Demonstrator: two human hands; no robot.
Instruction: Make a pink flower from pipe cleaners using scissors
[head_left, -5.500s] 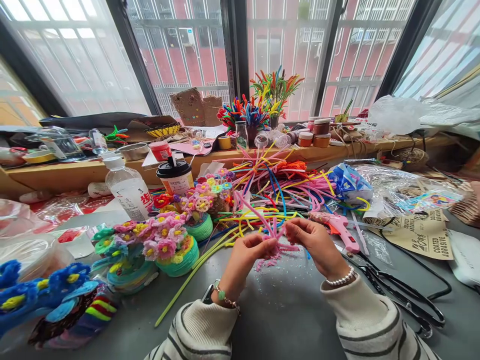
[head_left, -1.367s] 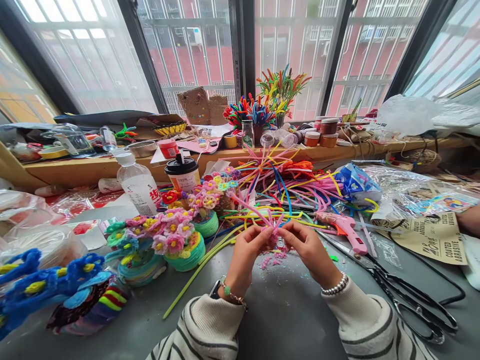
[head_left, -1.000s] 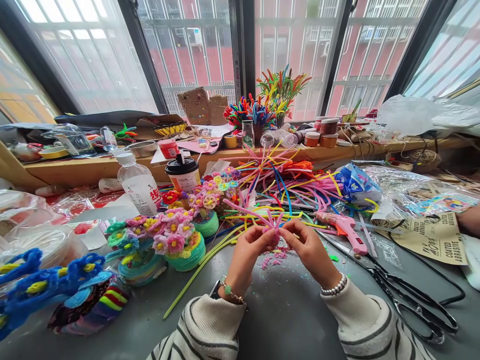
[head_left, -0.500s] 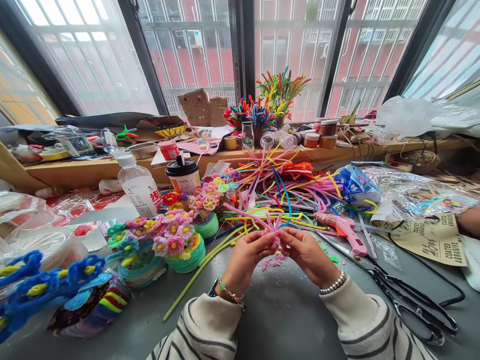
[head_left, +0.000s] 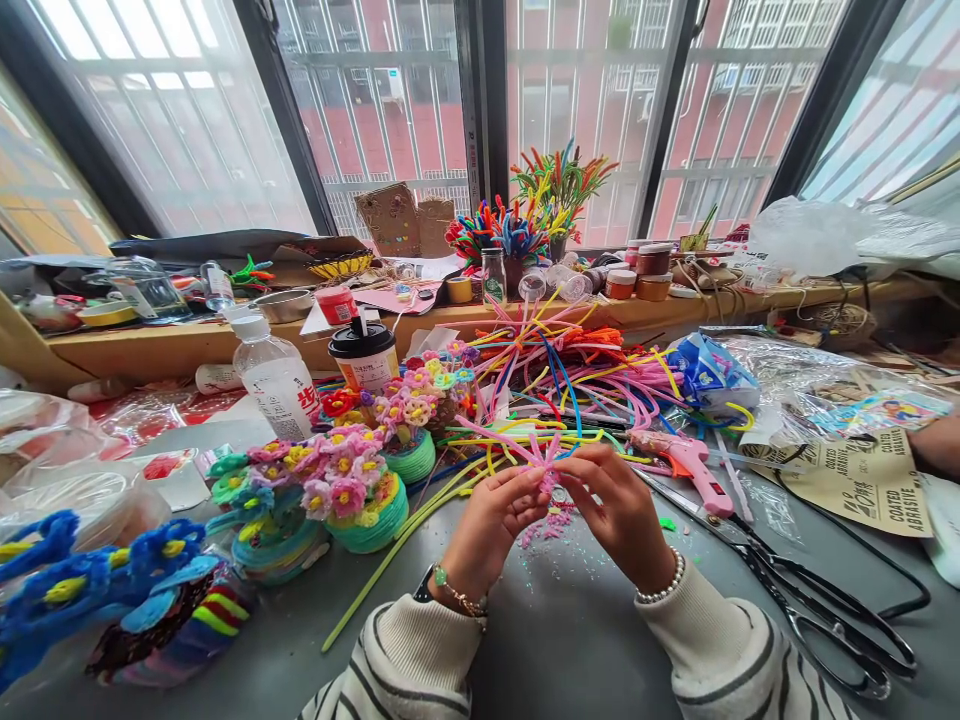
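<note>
Between my hands is a small bunch of pink pipe cleaners (head_left: 541, 452), its short ends fanned upward and one longer stem pointing to the upper left. My left hand (head_left: 487, 525) pinches its base between thumb and fingers. From the other side, the closed fingertips of my right hand (head_left: 619, 515) grip the bunch; they partly hide the spot they hold. Pink fuzzy scraps (head_left: 551, 525) lie on the grey table (head_left: 559, 640) below. Yellow-green pipe cleaners (head_left: 409, 540) stretch across the table beside my left hand.
Left stand pipe-cleaner flower pots (head_left: 379, 515), a water bottle (head_left: 274, 385) and a lidded cup (head_left: 364, 360). A pink glue gun (head_left: 705, 475) and black scissors (head_left: 825, 610) lie right. Pipe cleaners (head_left: 585, 350) pile up ahead. Another person's hand (head_left: 937, 445) shows at the right edge.
My right hand has turned and lifted slightly, its fingers now more bent over the pink bunch. My left hand keeps its pinch almost in place.
</note>
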